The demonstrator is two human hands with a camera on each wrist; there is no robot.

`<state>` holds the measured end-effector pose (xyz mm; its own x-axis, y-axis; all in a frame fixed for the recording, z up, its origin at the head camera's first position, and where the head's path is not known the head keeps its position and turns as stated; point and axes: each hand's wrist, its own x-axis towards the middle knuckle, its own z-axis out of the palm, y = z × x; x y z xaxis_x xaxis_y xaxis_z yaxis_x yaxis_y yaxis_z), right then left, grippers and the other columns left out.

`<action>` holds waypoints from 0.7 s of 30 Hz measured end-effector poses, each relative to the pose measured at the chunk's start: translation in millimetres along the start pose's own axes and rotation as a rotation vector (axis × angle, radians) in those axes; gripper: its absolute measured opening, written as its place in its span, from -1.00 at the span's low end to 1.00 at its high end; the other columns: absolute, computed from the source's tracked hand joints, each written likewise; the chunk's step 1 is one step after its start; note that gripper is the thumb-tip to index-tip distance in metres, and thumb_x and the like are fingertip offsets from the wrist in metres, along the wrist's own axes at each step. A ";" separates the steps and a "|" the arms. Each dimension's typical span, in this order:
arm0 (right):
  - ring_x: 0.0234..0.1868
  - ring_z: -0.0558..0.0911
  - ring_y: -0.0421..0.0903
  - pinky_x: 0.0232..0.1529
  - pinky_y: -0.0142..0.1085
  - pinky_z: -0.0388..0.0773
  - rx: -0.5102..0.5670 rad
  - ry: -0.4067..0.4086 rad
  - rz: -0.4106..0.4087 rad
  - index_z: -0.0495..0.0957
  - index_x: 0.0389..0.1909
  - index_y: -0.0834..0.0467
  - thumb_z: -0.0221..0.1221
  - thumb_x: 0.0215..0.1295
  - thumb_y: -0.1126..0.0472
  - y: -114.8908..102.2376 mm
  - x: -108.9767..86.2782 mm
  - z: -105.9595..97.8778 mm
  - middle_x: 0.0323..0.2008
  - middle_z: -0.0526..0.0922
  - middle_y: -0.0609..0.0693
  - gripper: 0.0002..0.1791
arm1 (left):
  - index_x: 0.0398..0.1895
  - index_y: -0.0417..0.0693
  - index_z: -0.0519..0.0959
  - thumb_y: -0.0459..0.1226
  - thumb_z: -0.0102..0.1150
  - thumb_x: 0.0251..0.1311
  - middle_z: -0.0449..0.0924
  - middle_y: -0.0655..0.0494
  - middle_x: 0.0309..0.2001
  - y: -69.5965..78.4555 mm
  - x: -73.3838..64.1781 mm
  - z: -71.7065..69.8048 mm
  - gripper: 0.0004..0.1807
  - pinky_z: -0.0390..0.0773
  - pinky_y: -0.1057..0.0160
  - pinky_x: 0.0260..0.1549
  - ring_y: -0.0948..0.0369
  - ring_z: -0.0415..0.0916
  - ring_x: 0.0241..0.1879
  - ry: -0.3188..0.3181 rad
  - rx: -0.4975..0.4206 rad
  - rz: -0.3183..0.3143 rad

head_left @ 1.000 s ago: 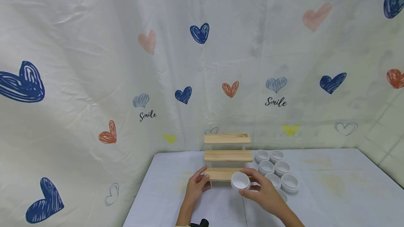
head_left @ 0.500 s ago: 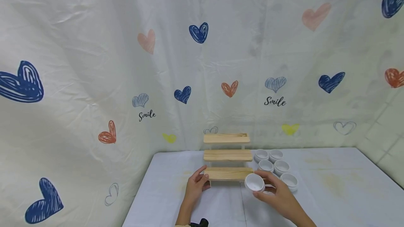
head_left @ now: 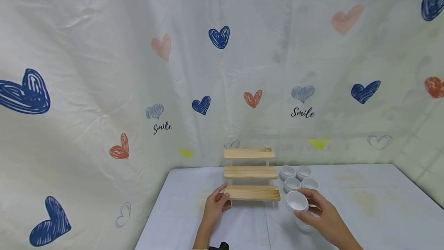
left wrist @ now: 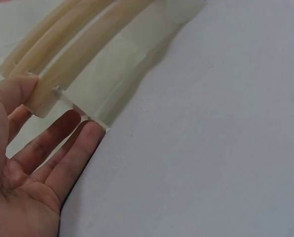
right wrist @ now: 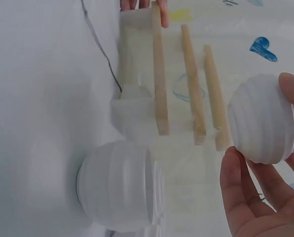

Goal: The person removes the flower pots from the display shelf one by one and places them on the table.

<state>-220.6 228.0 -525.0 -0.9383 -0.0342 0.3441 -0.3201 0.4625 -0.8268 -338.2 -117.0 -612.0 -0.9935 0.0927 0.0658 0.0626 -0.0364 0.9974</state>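
Observation:
My left hand point(head_left: 215, 205) pinches the left end of a wooden display shelf point(head_left: 252, 193) with three steps, at its lowest plank. In the left wrist view, the thumb lies against the plank's end and other fingers point(left wrist: 90, 136) reach the clear leg below. My right hand point(head_left: 324, 217) holds a small white ribbed bowl point(head_left: 296, 201), tilted so its hollow faces the head camera. The right wrist view has this bowl point(right wrist: 260, 121) raised between thumb and fingertips. Another white bowl point(head_left: 305, 225) sits below it, partly hidden by the right hand.
Several more white bowls point(head_left: 292, 184) stand in two columns right of the shelf. A white cloth point(head_left: 364, 211) with faint yellowish stains covers the table. Behind it hangs a white curtain point(head_left: 222, 72) printed with hearts.
My right hand has carried the white bowl rightward, from before the lowest plank's right end to over the bowl group. The left hand stays at the shelf's left end.

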 end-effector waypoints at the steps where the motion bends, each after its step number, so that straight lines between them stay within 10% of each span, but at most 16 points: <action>1: -0.04 0.61 -0.37 -0.05 -0.50 0.65 -0.009 0.004 0.003 0.47 0.30 0.05 0.48 0.18 0.12 1.6 -0.6 -2.4 0.07 0.62 -0.03 -0.34 | 0.46 -0.05 0.42 -0.13 0.23 0.41 0.69 -0.04 -0.04 0.0 0.0 0.2 -0.41 0.77 0.12 -0.09 0.03 0.70 -0.02 0.001 -0.001 0.000; 21: -0.09 0.58 -0.49 -0.13 -0.61 0.60 -0.098 0.060 0.047 0.46 0.28 0.09 0.47 0.20 0.11 22.6 -19.9 -35.5 0.05 0.51 -0.45 -0.36 | 0.47 -0.10 0.40 -0.14 0.22 0.42 0.68 -0.08 -0.03 -3.0 -1.0 -2.0 -0.40 0.78 0.14 -0.12 0.04 0.71 -0.05 -0.017 -0.007 0.022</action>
<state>-204.5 270.6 -534.8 -0.9417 0.0411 0.3340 -0.2587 0.5465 -0.7965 -337.6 -118.9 -615.1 -0.9901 0.1087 0.0885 0.0839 -0.0459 0.9954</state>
